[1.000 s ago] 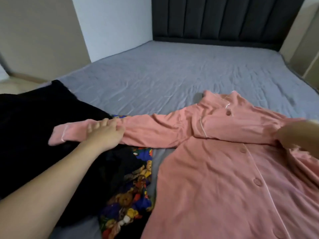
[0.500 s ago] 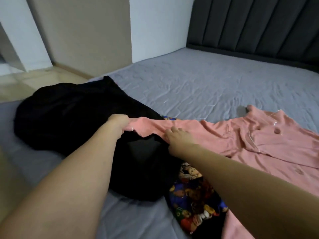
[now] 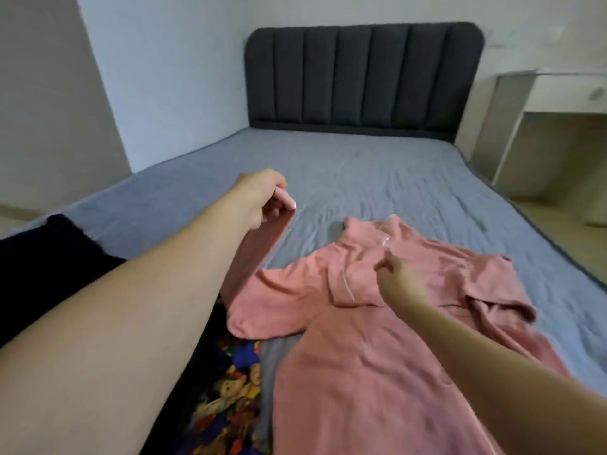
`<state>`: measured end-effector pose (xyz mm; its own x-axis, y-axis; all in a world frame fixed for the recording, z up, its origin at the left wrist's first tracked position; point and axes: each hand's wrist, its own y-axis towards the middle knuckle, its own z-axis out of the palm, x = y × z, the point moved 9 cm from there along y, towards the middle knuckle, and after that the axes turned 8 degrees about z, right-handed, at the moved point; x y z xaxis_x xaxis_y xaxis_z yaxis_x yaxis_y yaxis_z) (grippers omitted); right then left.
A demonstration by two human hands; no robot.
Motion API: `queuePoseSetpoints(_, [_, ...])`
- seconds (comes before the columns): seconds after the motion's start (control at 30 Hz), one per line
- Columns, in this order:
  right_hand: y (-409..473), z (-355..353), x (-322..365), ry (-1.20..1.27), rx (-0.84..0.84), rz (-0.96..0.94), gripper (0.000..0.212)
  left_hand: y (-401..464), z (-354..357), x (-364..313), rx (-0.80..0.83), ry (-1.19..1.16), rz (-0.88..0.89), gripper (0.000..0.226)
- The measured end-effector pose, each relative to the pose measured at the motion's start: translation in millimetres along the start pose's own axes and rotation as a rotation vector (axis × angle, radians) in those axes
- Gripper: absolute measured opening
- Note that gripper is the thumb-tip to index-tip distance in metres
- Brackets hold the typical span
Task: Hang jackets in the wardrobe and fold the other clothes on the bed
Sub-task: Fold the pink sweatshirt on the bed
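Note:
A pink buttoned pyjama shirt (image 3: pixel 361 372) lies face up on the grey bed sheet (image 3: pixel 377 178). My left hand (image 3: pixel 262 198) holds the cuff end of its left sleeve lifted above the bed, the sleeve hanging down from my fingers. My right hand (image 3: pixel 397 277) rests with curled fingers on the chest near the collar, pinching the fabric there. A black garment (image 3: pixel 49 257) lies at the left, partly under my left arm. Beside it a cloth with a colourful teddy-bear print (image 3: pixel 233 395) peeks out under the shirt.
A dark padded headboard (image 3: pixel 361 80) stands at the far end of the bed. At the right of the bed is a light wooden bedside unit (image 3: pixel 538 133). A beige wall panel (image 3: pixel 49 93) is at the left.
My left hand has lifted the sleeve end up and carried it to the right, off the black garment. My right hand has moved from the sleeve to the chest near the collar. The view has swung right.

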<state>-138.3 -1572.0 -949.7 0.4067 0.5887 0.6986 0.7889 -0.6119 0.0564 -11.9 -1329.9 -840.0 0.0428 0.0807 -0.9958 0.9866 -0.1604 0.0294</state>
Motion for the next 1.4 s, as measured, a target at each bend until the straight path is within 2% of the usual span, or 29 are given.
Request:
queuePoseSetpoints(0.07, [24.4, -71.9, -73.7, 0.012, -0.195, 0.184, 0.034, 10.2, 84.5, -17.1, 0.067, 0.044, 0.065, 0.020])
queuePoseSetpoints(0.13, [37.3, -123.4, -142.3, 0.053, -0.230, 0.363, 0.027, 12.6, 166.7, -28.6, 0.135, 0.088, 0.134, 0.019])
queuePoseSetpoints(0.2, [50.9, -140.5, -197.8, 0.156, -0.096, 0.495, 0.016, 9.8, 244.8, -30.8, 0.206, 0.108, 0.184, 0.017])
queuePoseSetpoints(0.27, [65.7, -142.7, -230.9, 0.234, 0.042, 0.576, 0.026, 0.2, 318.7, -21.5, 0.297, 0.104, 0.193, 0.011])
queuePoseSetpoints(0.33, [82.2, -142.3, -252.6, 0.377, 0.078, 0.647, 0.033, -18.6, 386.6, 2.1, 0.446, 0.086, 0.121, 0.004])
queuePoseSetpoints(0.43, [102.9, -126.7, -266.3, 0.699, 0.172, 0.766, 0.041, -27.4, 438.8, 48.6, 0.626, 0.194, 0.023, 0.015])
queuePoseSetpoints(0.47, [112.2, -122.7, -264.9, 0.753, 0.210, 0.759, 0.046, -15.7, 435.0, 59.2, 0.613, 0.332, 0.080, 0.012])
queuePoseSetpoints(0.53, [130.2, -114.0, -257.4, 0.807, 0.296, 0.700, 0.050, 16.1, 400.1, 79.6, 0.515, 0.752, 0.221, 0.013])
queuePoseSetpoints(0.6, [141.4, -100.0, -243.6, 0.812, 0.401, 0.633, 0.038, 38.3, 345.2, 107.7, 0.470, 1.067, 0.211, 0.024])
queuePoseSetpoints(0.67, [151.6, -90.1, -234.1, 0.649, 0.445, 0.557, 0.017, 46.1, 297.4, 130.2, 0.488, 1.223, 0.190, 0.024])
queuePoseSetpoints(0.77, [175.8, -110.3, -215.2, 0.539, 0.265, 0.403, 0.019, 46.0, 252.2, 134.3, 0.367, 1.228, 0.264, 0.014])
queuePoseSetpoints(0.83, [193.0, -135.5, -201.4, 0.526, 0.153, 0.299, 0.006, 43.0, 243.5, 143.0, 0.410, 1.218, 0.274, 0.026])
queuePoseSetpoints(0.87, [198.2, -145.7, -196.0, 0.421, 0.111, 0.272, 0.005, 40.1, 240.0, 150.0, 0.449, 1.217, 0.244, 0.037])
queuePoseSetpoints(0.93, [202.6, -153.0, -192.9, -0.026, 0.020, 0.257, 0.029, 37.8, 231.6, 154.3, 0.468, 1.198, 0.205, 0.048])
queuePoseSetpoints(0.97, [199.3, -156.0, -191.9, -0.218, -0.069, 0.265, 0.046, 41.6, 227.2, 153.5, 0.450, 1.191, 0.198, 0.041])
queuePoseSetpoints(1.03, [181.1, -149.3, -180.8, -0.362, -0.164, 0.207, 0.062, 48.6, 220.7, 145.6, 0.426, 1.221, 0.217, 0.028])
queuePoseSetpoints(1.1, [172.3, -121.6, -179.9, -0.351, -0.021, 0.195, 0.067, 52.2, 218.9, 141.3, 0.461, 1.249, 0.214, 0.023])
queuePoseSetpoints(1.17, [165.3, -102.8, -181.1, -0.358, 0.089, 0.196, 0.062, 51.2, 225.3, 142.2, 0.552, 1.129, 0.166, 0.020])
queuePoseSetpoints(1.23, [163.5, -108.7, -175.7, -0.293, 0.022, 0.165, 0.042, 48.4, 232.3, 137.4, 0.621, 1.072, 0.142, 0.030])
queuePoseSetpoints(1.3, [159.9, -121.8, -179.0, -0.115, -0.039, 0.249, 0.026, 52.0, 227.0, 134.6, 0.641, 1.077, 0.108, 0.030])
queuePoseSetpoints(1.4, [151.8, -134.3, -193.8, -0.020, -0.013, 0.369, 0.020, 50.1, 193.3, 140.4, 0.537, 1.085, -0.203, 0.021])
